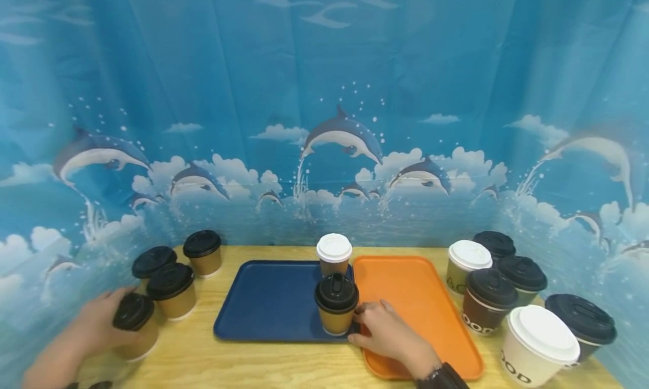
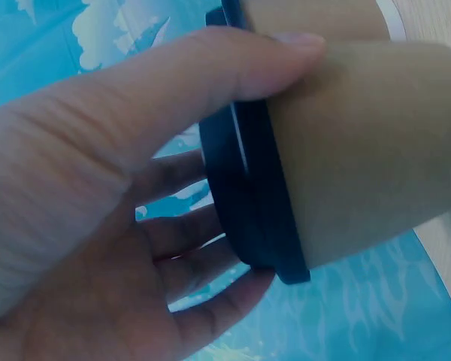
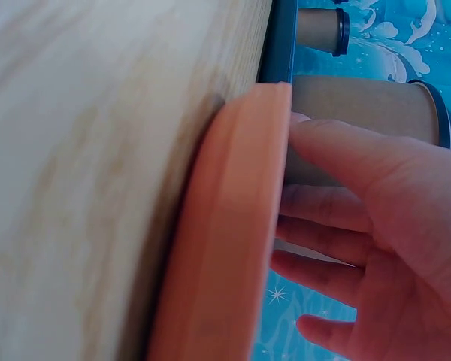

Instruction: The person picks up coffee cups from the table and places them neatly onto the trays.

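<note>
At the left, my left hand [image 1: 98, 327] holds a kraft-brown paper coffee cup [image 1: 139, 338] with a black lid. In the left wrist view the thumb [image 2: 263, 68] lies along the cup's side and the other fingers reach round by its lid. My right hand [image 1: 387, 332] is beside another brown cup [image 1: 336, 320] with a black lid, which stands upright on the right front part of the blue tray [image 1: 269, 304]. Its loosely spread fingers [image 3: 323, 244] are right at the cup's lower side, above the orange tray's rim [image 3: 218, 248].
Behind the cup on the blue tray stands a white-lidded cup [image 1: 334, 254]. The orange tray [image 1: 400, 287] adjoins it on the right. Several brown cups [image 1: 172, 290] with black lids stand at the left; several mixed cups [image 1: 489, 299] crowd the right. A dolphin-print curtain [image 1: 324, 96] surrounds the table.
</note>
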The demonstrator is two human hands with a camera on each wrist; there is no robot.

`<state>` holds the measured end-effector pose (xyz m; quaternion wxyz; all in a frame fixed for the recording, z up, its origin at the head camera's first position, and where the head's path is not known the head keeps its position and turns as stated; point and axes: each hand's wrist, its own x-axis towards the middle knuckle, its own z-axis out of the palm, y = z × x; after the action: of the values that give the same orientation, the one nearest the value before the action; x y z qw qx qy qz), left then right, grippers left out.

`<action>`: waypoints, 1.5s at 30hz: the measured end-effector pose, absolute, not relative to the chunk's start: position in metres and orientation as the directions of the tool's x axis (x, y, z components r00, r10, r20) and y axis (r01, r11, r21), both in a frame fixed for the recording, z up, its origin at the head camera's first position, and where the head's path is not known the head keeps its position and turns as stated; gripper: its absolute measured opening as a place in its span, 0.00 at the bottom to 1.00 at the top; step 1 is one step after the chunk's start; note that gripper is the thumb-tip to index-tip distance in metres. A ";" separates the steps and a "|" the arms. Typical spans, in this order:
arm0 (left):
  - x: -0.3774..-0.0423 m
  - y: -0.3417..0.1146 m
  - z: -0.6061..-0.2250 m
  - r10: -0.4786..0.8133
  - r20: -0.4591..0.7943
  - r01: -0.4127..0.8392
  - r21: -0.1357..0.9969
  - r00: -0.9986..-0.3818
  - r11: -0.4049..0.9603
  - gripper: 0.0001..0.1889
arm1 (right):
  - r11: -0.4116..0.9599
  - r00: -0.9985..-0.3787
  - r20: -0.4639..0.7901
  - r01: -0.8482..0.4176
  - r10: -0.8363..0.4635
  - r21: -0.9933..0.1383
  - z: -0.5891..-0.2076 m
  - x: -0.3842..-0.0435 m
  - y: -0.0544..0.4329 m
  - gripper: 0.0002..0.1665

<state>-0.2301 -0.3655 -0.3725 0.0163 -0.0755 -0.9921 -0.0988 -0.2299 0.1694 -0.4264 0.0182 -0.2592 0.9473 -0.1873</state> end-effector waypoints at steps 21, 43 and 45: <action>-0.223 -0.376 -0.374 0.119 0.171 0.160 0.248 -0.978 0.956 0.47 | 0.785 -0.855 0.080 -0.505 -0.513 -0.360 -0.429 -0.231 0.166 0.18; -0.207 -0.286 -0.316 0.067 0.248 0.131 0.253 -0.967 0.958 0.52 | 0.783 -0.852 0.097 -0.514 -0.515 -0.351 -0.428 -0.232 0.173 0.20; -0.208 -0.268 -0.313 0.080 0.272 0.155 0.265 -0.959 0.952 0.52 | 0.783 -0.852 0.101 -0.514 -0.514 -0.351 -0.429 -0.231 0.173 0.20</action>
<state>-0.2078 -0.2683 -0.3135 0.1302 -0.0600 -0.9792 -0.1433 -0.2315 0.1733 -0.4291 0.0000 -0.2721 0.9442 -0.1857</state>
